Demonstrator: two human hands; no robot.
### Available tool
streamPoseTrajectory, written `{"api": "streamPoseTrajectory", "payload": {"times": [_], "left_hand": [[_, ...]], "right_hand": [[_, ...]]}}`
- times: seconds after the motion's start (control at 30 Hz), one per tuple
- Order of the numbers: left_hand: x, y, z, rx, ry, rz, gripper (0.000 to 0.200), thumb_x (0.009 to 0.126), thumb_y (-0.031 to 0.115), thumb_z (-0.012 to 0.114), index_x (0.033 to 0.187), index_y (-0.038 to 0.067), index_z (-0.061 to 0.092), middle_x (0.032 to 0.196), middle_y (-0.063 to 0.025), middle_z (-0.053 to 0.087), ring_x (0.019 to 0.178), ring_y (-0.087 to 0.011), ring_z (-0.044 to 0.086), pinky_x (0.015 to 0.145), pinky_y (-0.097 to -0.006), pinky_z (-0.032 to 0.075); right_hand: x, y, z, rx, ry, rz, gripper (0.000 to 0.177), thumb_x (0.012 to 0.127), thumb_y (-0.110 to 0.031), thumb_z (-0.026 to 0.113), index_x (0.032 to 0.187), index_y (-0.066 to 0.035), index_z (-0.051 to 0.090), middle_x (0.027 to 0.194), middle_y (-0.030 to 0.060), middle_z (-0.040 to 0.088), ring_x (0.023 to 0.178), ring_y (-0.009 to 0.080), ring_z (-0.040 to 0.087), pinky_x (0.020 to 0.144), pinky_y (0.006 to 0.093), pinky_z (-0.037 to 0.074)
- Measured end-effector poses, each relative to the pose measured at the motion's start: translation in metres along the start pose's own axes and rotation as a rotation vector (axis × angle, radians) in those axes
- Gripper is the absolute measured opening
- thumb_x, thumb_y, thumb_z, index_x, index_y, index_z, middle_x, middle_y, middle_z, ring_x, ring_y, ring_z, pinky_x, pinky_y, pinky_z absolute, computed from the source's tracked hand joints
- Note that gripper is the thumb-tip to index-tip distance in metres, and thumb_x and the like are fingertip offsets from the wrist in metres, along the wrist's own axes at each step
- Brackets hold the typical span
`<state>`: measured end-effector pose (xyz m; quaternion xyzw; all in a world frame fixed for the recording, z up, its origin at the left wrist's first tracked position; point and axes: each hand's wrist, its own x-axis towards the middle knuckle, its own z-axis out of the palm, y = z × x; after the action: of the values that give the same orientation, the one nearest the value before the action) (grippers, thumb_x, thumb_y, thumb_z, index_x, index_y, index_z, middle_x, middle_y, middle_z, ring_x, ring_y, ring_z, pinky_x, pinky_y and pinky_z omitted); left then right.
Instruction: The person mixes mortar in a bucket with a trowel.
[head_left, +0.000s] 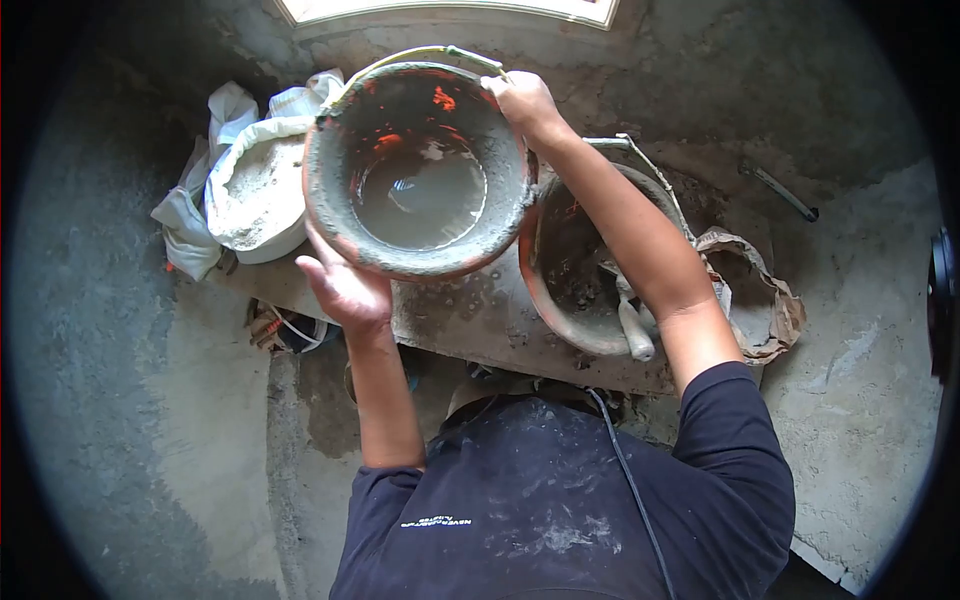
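A mortar-crusted orange bucket (340, 215) is held up in front of me, with greyish water in its bottom. My right hand (525, 105) is closed on its rim at the upper right, beside the end of the wire handle. Beneath the near left side, my left hand (350, 292) supports the bucket; its thumb sticks out and its other fingers are partly hidden under the bucket. A second orange bucket (530, 262) stands to the right, partly behind my right forearm. Inside it leans a trowel (634, 325), only its handle showing well.
Left of the raised bucket are an open white sack of grey powder (262, 195) and other white sacks (190, 225). A torn paper bag (780, 310) lies at the right on the dirty board (470, 325). Farther right, a metal bar (785, 192) rests near the wall.
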<state>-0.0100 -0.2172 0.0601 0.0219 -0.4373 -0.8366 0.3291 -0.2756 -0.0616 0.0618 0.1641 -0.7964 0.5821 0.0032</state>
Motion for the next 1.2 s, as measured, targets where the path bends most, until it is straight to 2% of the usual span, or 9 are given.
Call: {"api": "streamPoseTrajectory", "payload": {"times": [0.13,0.3,0.4,0.6,0.67,0.77,1.07,1.13,1.2], "left_hand": [[-0.003,0.023,0.031,-0.041,-0.026,0.03,0.116,0.086,0.078,0.056,0.164,0.007,0.008,0.167,-0.0141,0.021,0.153,-0.0333,0.023,0.125,-0.0507,0.02],[-0.019,0.02,0.059,0.016,-0.107,0.118,0.115,0.086,0.074,0.061,0.163,0.007,0.008,0.166,-0.0147,0.023,0.152,-0.033,0.026,0.124,-0.0509,0.023],[-0.03,0.008,0.059,-0.035,-0.136,0.079,0.109,0.089,0.061,0.069,0.164,0.012,0.007,0.164,-0.0109,0.027,0.15,-0.0312,0.031,0.122,-0.0487,0.028],[-0.046,-0.01,0.074,0.018,-0.229,0.05,0.11,0.089,0.062,0.068,0.164,0.013,0.004,0.165,-0.0123,0.026,0.15,-0.0308,0.03,0.122,-0.0478,0.028],[-0.048,-0.012,0.089,0.144,-0.202,0.1,0.127,0.079,0.073,0.071,0.164,0.01,0.0,0.166,-0.0137,0.02,0.153,-0.0317,0.025,0.124,-0.0487,0.022],[-0.052,-0.014,0.1,0.226,-0.216,0.092,0.133,0.075,0.079,0.069,0.164,0.009,0.0,0.167,-0.0145,0.016,0.155,-0.0334,0.018,0.125,-0.0508,0.019],[-0.053,-0.017,0.112,0.225,-0.27,0.088,0.134,0.074,0.081,0.068,0.164,0.01,-0.001,0.168,-0.0147,0.013,0.156,-0.0341,0.015,0.126,-0.0523,0.017],[-0.054,-0.016,0.112,0.217,-0.276,0.077,0.134,0.074,0.081,0.068,0.164,0.01,-0.001,0.168,-0.0148,0.013,0.156,-0.0341,0.015,0.126,-0.0523,0.016],[-0.053,-0.017,0.111,0.222,-0.295,0.095,0.132,0.075,0.08,0.067,0.164,0.01,-0.001,0.168,-0.0148,0.013,0.156,-0.0341,0.016,0.126,-0.0522,0.016]], "right_hand": [[0.003,-0.029,-0.014,0.032,-0.023,-0.044,0.035,0.093,-0.028,0.06,0.085,0.006,0.067,0.073,0.0102,0.063,0.072,0.0202,0.054,0.07,0.0384,0.045],[0.0,-0.036,-0.044,0.172,-0.006,-0.089,0.03,0.093,-0.024,0.06,0.093,0.004,0.072,0.081,0.0084,0.071,0.074,0.0143,0.058,0.07,0.0338,0.049],[-0.001,-0.025,-0.063,0.121,-0.004,-0.178,0.029,0.094,-0.022,0.059,0.093,0.004,0.071,0.079,0.0067,0.07,0.073,0.0142,0.058,0.07,0.0335,0.049],[-0.008,-0.004,-0.087,0.163,0.091,-0.148,0.026,0.094,-0.018,0.06,0.095,0.005,0.071,0.082,0.0109,0.073,0.074,0.0135,0.06,0.072,0.0337,0.05],[-0.01,0.004,-0.095,0.174,0.088,-0.161,0.025,0.094,-0.017,0.06,0.095,0.005,0.072,0.084,0.011,0.073,0.075,0.0135,0.062,0.073,0.0331,0.05],[-0.016,0.007,-0.102,0.278,0.214,-0.279,0.029,0.091,-0.021,0.063,0.078,0.004,0.066,0.068,0.0072,0.065,0.066,0.015,0.056,0.067,0.0353,0.047],[-0.019,0.017,-0.116,0.332,0.236,-0.184,0.026,0.09,-0.019,0.062,0.082,0.004,0.069,0.072,0.0094,0.069,0.069,0.0158,0.061,0.069,0.0353,0.048],[-0.02,0.017,-0.119,0.284,0.199,-0.175,0.024,0.092,-0.013,0.06,0.097,0.006,0.074,0.089,0.0079,0.074,0.081,0.0137,0.065,0.077,0.029,0.051],[-0.017,0.017,-0.12,0.281,0.198,-0.163,0.024,0.092,-0.013,0.061,0.097,0.006,0.075,0.089,0.008,0.074,0.081,0.0136,0.065,0.076,0.0292,0.051]]}}
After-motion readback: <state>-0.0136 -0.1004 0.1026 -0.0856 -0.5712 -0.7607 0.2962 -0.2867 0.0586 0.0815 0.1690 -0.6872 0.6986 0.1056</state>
